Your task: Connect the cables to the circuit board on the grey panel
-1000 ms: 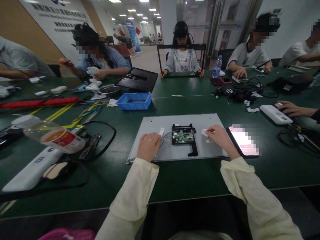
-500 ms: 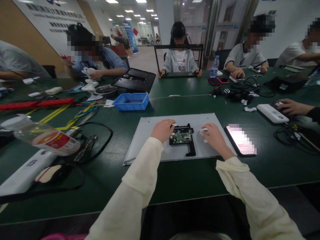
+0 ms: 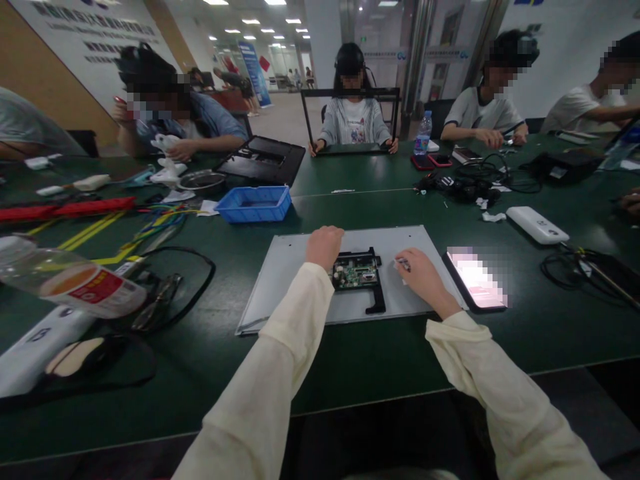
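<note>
A green circuit board (image 3: 357,275) in a black frame (image 3: 377,301) lies on a light grey flat panel (image 3: 285,283) in front of me. At the board's upper left corner is my left hand (image 3: 324,245), its fingers curled down. The back of that hand hides the fingertips and anything between them. My right hand (image 3: 421,273) is closed, low over the panel to the right of the board. Between its thumb and fingers shows a small whitish piece (image 3: 401,264), too small to name exactly.
A lit phone (image 3: 475,279) touches the panel's right side. Beyond the panel stands a blue bin (image 3: 254,203). At left lie a tilted plastic bottle (image 3: 95,288) and a cable loop. A white power bank (image 3: 537,225) sits at right. Several people work around the table.
My left hand has risen slightly and turned, hiding its fingertips. The right hand has barely moved. A co-worker's hand has left the power bank at right. The view has shifted slightly.
</note>
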Motion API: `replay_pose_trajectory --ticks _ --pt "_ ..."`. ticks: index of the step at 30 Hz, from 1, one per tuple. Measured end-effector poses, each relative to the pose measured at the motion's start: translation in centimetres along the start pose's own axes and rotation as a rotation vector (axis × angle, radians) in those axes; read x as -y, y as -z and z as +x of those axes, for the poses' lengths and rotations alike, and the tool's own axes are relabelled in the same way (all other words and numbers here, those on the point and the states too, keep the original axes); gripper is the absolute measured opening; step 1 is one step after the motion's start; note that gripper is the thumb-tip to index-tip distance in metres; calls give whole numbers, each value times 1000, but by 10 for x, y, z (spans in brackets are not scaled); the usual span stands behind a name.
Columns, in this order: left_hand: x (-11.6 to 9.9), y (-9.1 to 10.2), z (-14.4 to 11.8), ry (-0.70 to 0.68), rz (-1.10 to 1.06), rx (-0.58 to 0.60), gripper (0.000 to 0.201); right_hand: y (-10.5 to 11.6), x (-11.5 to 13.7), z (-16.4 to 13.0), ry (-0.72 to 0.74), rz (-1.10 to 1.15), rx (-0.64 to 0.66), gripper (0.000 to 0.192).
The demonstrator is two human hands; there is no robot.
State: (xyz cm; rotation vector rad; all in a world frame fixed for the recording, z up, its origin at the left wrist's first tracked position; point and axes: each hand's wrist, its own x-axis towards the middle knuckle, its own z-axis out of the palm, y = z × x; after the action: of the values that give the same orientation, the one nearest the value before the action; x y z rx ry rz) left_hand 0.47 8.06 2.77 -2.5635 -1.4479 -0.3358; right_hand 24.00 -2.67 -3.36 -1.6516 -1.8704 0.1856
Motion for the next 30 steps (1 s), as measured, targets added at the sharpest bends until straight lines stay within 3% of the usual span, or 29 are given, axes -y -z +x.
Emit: replay_pose_trajectory --ticks 8,13,15,20,25,30 --pt "-2 -15 0 49 -54 92 31 -1 -2 1 -6 12 -1 18" --pt "9 -8 -13 134 -209 67 37 1 -1 0 8 24 -2 18" --pt "18 -3 -23 175 -262 90 42 1 -1 -1 7 26 -1 19" --pt "39 6 -66 198 -277 276 58 -1 -2 -1 21 22 7 21" --pt "43 6 -106 90 -354 334 63 -2 -2 -2 36 28 3 22" --pt "42 -5 -112 158 -280 309 60 -2 -3 -4 51 44 5 22"
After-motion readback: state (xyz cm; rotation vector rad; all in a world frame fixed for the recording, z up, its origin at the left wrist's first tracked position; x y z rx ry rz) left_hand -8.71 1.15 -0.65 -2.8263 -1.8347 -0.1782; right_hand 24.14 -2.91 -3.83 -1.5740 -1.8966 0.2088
